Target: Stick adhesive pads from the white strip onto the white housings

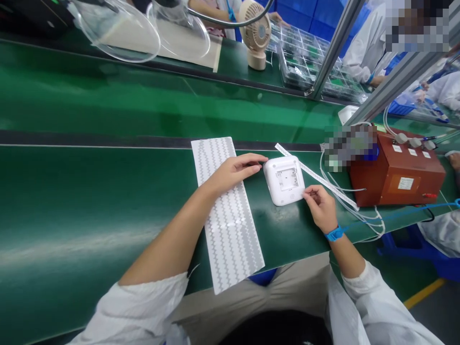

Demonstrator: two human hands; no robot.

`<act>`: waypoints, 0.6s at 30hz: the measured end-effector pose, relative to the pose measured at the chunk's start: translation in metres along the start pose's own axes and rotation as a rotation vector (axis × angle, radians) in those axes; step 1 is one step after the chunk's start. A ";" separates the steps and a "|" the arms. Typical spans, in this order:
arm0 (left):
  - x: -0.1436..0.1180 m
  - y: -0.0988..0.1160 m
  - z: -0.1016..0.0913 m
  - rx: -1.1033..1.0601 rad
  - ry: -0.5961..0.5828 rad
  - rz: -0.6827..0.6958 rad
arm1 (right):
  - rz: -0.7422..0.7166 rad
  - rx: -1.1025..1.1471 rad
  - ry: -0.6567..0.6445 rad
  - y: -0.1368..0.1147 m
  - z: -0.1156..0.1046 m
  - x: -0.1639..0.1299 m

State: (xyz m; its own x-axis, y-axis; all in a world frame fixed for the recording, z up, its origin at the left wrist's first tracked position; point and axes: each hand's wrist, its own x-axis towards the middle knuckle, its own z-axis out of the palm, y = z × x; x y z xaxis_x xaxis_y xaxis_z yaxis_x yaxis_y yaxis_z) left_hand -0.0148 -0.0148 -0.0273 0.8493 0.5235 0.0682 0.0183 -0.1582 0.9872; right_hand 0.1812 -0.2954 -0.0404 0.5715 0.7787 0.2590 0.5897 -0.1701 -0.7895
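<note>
A white square plastic device (279, 194) with rounded corners lies on the green bench, its back face up. That face has a recessed battery compartment (287, 178) and a small dotted grille near the lower edge. At its lower right corner my right hand (321, 206), wearing a blue wrist strap (335, 233), pinches the edge between thumb and fingers. My left hand (235, 173) reaches over a sticker sheet, fingers stretched out, the tips at the device's upper left corner. The sheet of white and grey labels (235, 230) lies under my left wrist. Behind the device is a narrow label strip (316, 175).
A reddish-brown box (398, 172) with knobs and white tubes (334, 184) stands at right. Across the green conveyor (143, 100) are a small fan (256, 36), compartment trays (305, 57) and a metal post (334, 48). Several co-workers sit at the far side and right.
</note>
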 end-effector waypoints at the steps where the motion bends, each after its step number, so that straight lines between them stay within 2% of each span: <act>1: 0.000 0.000 0.000 -0.001 0.005 -0.003 | -0.026 -0.034 0.003 -0.002 0.002 -0.001; 7: -0.001 0.001 0.000 -0.004 -0.005 -0.003 | -0.161 -0.180 0.027 -0.011 -0.002 -0.004; 18: -0.001 0.006 0.001 -0.050 0.020 -0.015 | -0.160 -0.233 0.053 -0.013 -0.002 -0.005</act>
State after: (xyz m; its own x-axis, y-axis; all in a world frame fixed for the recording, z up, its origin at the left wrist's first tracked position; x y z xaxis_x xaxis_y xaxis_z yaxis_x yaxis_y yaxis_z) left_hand -0.0152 -0.0172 -0.0215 0.8384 0.5422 0.0556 0.0042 -0.1084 0.9941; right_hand 0.1718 -0.2986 -0.0307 0.4857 0.7755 0.4034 0.7866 -0.1864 -0.5887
